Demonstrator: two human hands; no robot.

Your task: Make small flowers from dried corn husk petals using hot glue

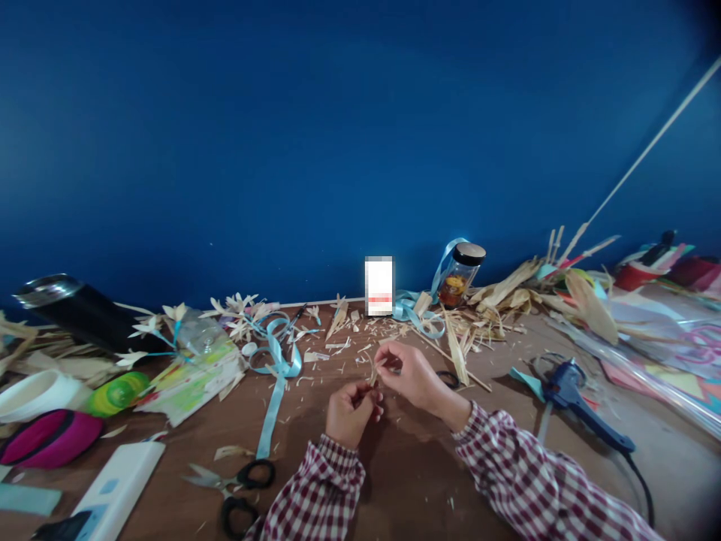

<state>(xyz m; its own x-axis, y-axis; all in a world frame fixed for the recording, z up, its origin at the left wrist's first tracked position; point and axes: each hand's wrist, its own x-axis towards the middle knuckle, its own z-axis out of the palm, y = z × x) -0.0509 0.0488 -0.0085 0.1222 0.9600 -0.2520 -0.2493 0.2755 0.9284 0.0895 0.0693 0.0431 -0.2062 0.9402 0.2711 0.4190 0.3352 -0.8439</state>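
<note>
Over the middle of the brown table, my left hand [350, 415] pinches a small pale strip of dried corn husk [372, 376] that stands up from its fingertips. My right hand [414, 379] sits just above and to the right, its thumb and forefinger closed at the strip's upper end. Most of the strip is hidden by the fingers. Scissors [228, 485] with black handles lie partly spread to the left of my left sleeve. To the right of my right sleeve lies a blue glue gun [589, 409].
Light blue ribbon [273, 409] curls at centre left, near husk flowers [239, 309]. Husk scraps [388, 328] litter the back. Behind them stand a bright, blurred screen [379, 285] and a lidded jar [459, 278]. A power strip [121, 488] lies front left, a black flask [95, 315] farther back.
</note>
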